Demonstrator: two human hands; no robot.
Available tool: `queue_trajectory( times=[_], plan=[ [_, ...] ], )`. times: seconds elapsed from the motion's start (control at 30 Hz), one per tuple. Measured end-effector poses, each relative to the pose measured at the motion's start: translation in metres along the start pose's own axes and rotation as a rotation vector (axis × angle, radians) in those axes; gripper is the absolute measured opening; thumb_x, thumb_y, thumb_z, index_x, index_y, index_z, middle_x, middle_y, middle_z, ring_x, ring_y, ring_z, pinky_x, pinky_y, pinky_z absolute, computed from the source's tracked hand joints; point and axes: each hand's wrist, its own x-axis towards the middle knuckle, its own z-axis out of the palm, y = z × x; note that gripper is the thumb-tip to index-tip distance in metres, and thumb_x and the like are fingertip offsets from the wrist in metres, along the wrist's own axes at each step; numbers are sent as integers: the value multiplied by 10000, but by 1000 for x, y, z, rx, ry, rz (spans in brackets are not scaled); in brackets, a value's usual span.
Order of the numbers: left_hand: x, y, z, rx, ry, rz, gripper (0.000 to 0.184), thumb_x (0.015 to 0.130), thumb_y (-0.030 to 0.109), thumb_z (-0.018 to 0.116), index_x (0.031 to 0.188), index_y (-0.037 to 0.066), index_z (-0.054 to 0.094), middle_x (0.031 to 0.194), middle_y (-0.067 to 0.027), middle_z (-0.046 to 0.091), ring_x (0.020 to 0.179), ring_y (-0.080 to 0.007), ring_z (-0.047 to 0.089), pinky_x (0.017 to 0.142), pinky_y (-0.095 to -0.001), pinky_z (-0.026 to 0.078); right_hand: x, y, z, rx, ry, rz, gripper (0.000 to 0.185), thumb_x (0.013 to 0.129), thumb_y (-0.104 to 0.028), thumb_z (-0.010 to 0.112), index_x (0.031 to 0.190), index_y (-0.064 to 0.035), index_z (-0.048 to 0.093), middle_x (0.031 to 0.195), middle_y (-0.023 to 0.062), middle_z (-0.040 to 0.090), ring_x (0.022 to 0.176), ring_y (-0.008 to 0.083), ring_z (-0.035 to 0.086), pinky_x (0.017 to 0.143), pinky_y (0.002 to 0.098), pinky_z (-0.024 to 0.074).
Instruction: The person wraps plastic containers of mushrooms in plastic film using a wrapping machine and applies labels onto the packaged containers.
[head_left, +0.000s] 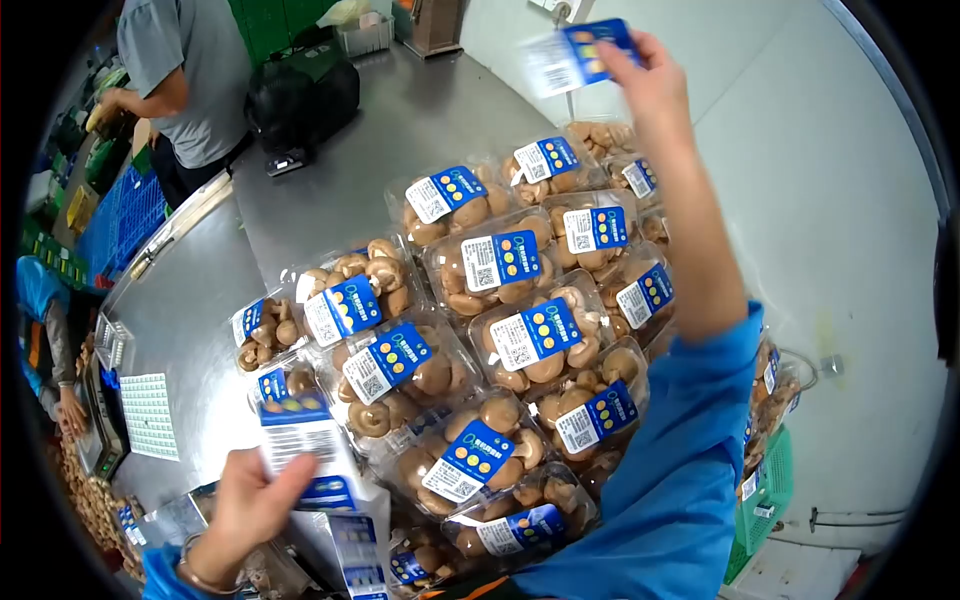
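Observation:
My right hand [655,90] is raised at the upper right, thumb and fingers pinching one blue-and-white label [560,65], slightly blurred. Low on the left, my left hand [245,505] grips a strip of printed labels [305,445], whose tail [358,550] hangs down over the packs. Between my arms stand many clear plastic packs of brown mushrooms, closely set on the metal table. Most bear a blue-and-white label on top, such as the middle pack [535,375] and the back pack [430,230]. My right sleeve hides some packs at the right.
Behind the packs, a black bag [300,95] rests on the metal table [440,110]. A person in a grey shirt [205,80] stands at the far left. Another person's hand [70,410] is near a scale [103,420]. A green crate [765,490] with packs is at right, beside the white wall.

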Motion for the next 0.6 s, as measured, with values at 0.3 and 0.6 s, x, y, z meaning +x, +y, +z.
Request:
queue_trajectory(
  times=[0.3,0.6],
  plan=[
    [-13,-44,-56,-263,162,-330,225,832,68,565,1038,-20,566,902,-53,615,741,-107,568,674,-234,453,71,260,-48,-666,165,260,435,630,-65,615,1052,-2,525,870,134,609,775,222,599,663,310,486],
    [2,-56,-60,-297,124,-404,258,811,125,613,1023,-20,585,949,-82,619,819,-128,560,731,-254,429,34,275,-28,-1038,179,358,687,597,-226,753,1182,-33,449,1236,211,402,1026,358,505,876,381,423]
  ],
)
